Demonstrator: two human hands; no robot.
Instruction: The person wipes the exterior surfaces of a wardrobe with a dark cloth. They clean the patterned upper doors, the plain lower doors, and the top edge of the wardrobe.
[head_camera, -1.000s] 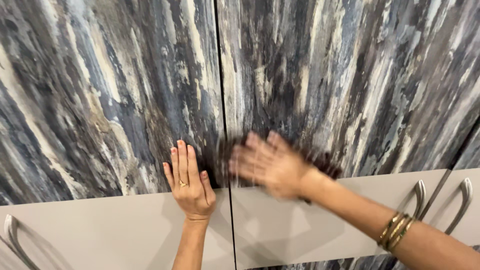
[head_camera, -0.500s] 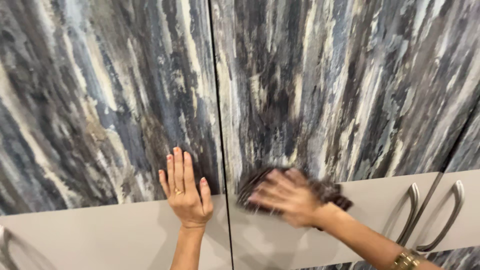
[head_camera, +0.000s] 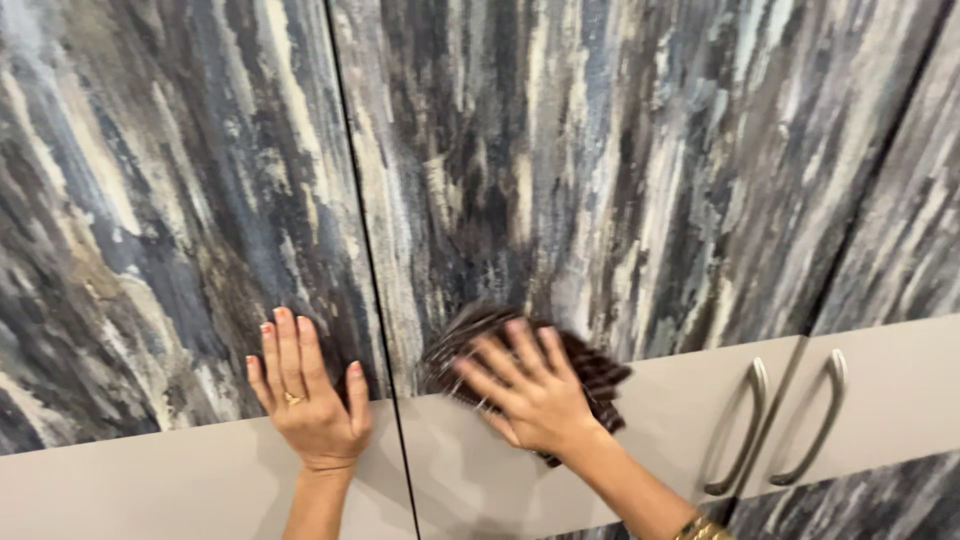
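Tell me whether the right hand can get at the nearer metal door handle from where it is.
Probably yes. The right hand presses a dark cloth on the door, and only bare beige panel lies between it and the nearer handle.

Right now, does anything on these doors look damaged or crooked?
Nothing stands out. The doors sit flush with even gaps, the handles hang straight, the left hand lies flat, and the right hand presses a dark cloth.
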